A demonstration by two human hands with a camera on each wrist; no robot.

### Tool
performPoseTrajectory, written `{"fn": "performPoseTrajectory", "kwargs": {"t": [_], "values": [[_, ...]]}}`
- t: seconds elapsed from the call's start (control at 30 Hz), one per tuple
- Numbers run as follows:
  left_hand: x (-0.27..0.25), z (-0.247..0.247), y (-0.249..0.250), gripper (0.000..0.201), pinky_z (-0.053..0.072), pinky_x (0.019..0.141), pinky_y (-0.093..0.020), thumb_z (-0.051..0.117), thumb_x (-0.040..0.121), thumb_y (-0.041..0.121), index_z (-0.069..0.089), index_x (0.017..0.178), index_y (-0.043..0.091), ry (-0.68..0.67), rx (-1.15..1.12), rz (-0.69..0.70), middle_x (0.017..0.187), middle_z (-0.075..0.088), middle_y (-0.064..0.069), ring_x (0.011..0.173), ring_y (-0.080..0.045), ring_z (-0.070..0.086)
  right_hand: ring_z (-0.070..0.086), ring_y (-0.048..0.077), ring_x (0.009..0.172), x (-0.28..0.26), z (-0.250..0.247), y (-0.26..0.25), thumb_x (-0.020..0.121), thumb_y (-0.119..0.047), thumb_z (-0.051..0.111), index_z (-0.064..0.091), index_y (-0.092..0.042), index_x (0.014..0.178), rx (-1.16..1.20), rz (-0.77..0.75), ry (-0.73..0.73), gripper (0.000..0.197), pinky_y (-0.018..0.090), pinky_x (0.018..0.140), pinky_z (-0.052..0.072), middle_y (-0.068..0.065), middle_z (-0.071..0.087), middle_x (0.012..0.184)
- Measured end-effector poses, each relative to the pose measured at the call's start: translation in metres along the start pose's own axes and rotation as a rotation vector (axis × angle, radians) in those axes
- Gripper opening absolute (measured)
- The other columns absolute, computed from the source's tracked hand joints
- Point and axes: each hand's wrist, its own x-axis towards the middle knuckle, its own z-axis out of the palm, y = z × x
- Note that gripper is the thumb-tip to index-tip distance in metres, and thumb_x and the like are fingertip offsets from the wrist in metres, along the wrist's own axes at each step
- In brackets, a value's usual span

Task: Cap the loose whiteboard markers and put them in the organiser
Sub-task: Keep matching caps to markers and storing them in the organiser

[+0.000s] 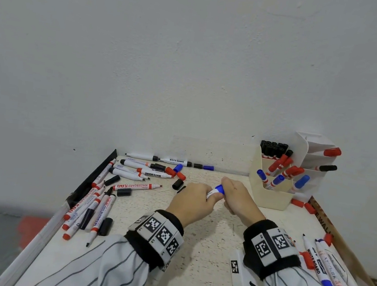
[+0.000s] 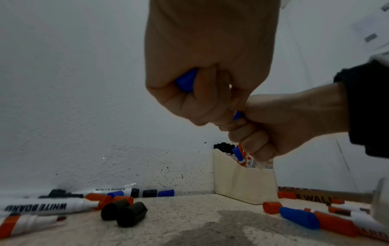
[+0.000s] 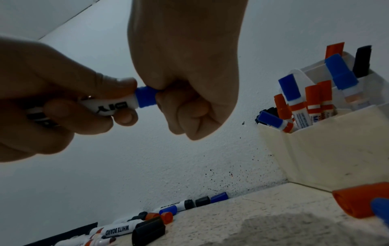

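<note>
Above the middle of the table, my left hand (image 1: 196, 199) grips the white barrel of a blue whiteboard marker (image 3: 111, 106). My right hand (image 1: 235, 197) is curled round its blue cap (image 3: 145, 97), which sits on the barrel's end. The two fists nearly touch. In the left wrist view the marker's blue tail (image 2: 186, 79) pokes out of my left fist (image 2: 210, 74). The cream organiser (image 1: 271, 198) stands at the back right with several capped red, blue and black markers in it, just right of my right hand.
Several uncapped markers (image 1: 141, 168) and loose black caps (image 1: 177, 184) lie at the back left and along the left edge. More markers (image 1: 324, 266) lie near the right edge. Red caps (image 1: 297, 203) sit beside the organiser. The wall stands right behind the table.
</note>
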Motion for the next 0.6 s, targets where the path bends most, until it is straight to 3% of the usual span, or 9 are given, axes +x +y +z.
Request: {"fn": "performPoseTrajectory", "kwargs": {"t": [0.2, 0.37, 0.53, 0.6], "values": [[0.001, -0.001, -0.001, 0.039, 0.029, 0.048, -0.025, 0.042, 0.096, 0.045, 0.041, 0.068, 0.017, 0.069, 0.161, 0.042, 0.059, 0.039, 0.005, 0.053, -0.010, 0.037, 0.026, 0.013, 0.050, 0.002, 0.001, -0.003, 0.095, -0.020, 0.028, 0.037, -0.013, 0.066, -0.018, 0.022, -0.001, 0.030, 0.025, 0.048, 0.022, 0.003, 0.033, 0.059], [0.005, 0.001, -0.003, 0.042, 0.029, 0.048, -0.026, 0.041, 0.096, 0.045, 0.038, 0.063, 0.020, 0.047, 0.139, 0.043, 0.058, 0.039, 0.005, 0.050, -0.009, 0.035, 0.026, 0.013, 0.051, 0.001, 0.000, -0.003, 0.095, -0.021, 0.028, 0.037, -0.013, 0.067, -0.036, 0.022, -0.018, 0.031, 0.026, 0.049, 0.021, 0.003, 0.033, 0.060], [0.008, 0.004, 0.000, 0.038, 0.033, 0.052, -0.025, 0.040, 0.095, 0.047, 0.048, 0.075, 0.016, 0.037, 0.099, 0.047, 0.062, 0.043, 0.006, 0.056, -0.010, 0.041, 0.027, 0.012, 0.053, 0.002, -0.008, 0.000, 0.098, -0.023, 0.026, 0.037, -0.012, 0.070, -0.129, -0.028, -0.030, 0.032, 0.025, 0.051, 0.021, 0.002, 0.033, 0.062], [0.011, 0.005, 0.001, 0.037, 0.035, 0.055, -0.026, 0.039, 0.095, 0.048, 0.045, 0.071, 0.021, 0.036, 0.088, 0.064, 0.063, 0.044, 0.006, 0.061, -0.012, 0.045, 0.032, 0.011, 0.055, 0.000, -0.013, 0.001, 0.100, -0.029, 0.026, 0.040, -0.012, 0.070, -0.140, -0.059, -0.007, 0.037, 0.025, 0.052, 0.024, 0.000, 0.037, 0.062]]}}
